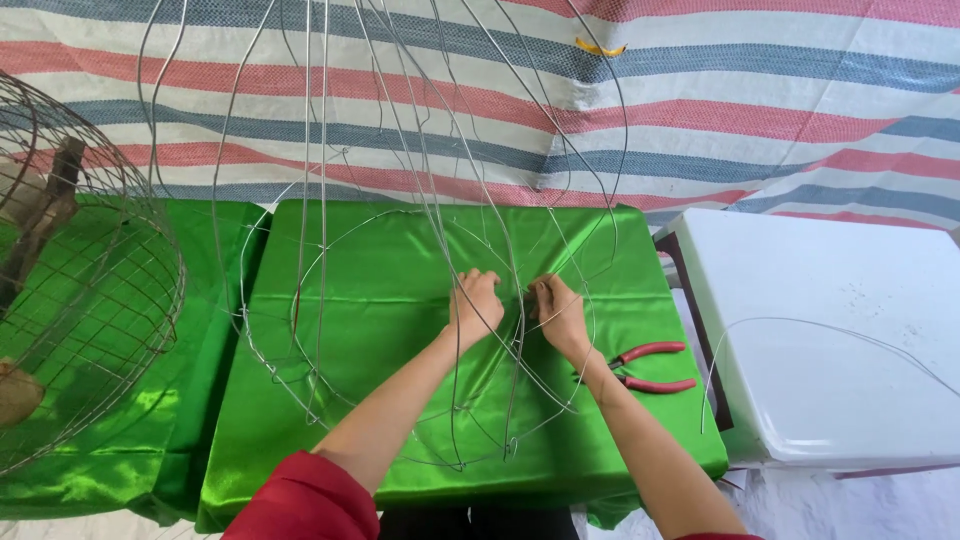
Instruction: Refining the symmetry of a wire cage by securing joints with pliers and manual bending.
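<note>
Both hands work at the centre of the desk (420, 440), draped in green satin cloth. The left hand (477, 305) is curled shut over strands of the wire frame (330, 300); the right hand (558, 312) pinches a wire crossing just beside it (what sits between the fingertips is too small to make out). The frame's upper loops are cut off by the top edge. Red-handled pliers (652, 367) lie near the right wrist. A finished wire cage (90, 330) stands at left, partly cropped.
</note>
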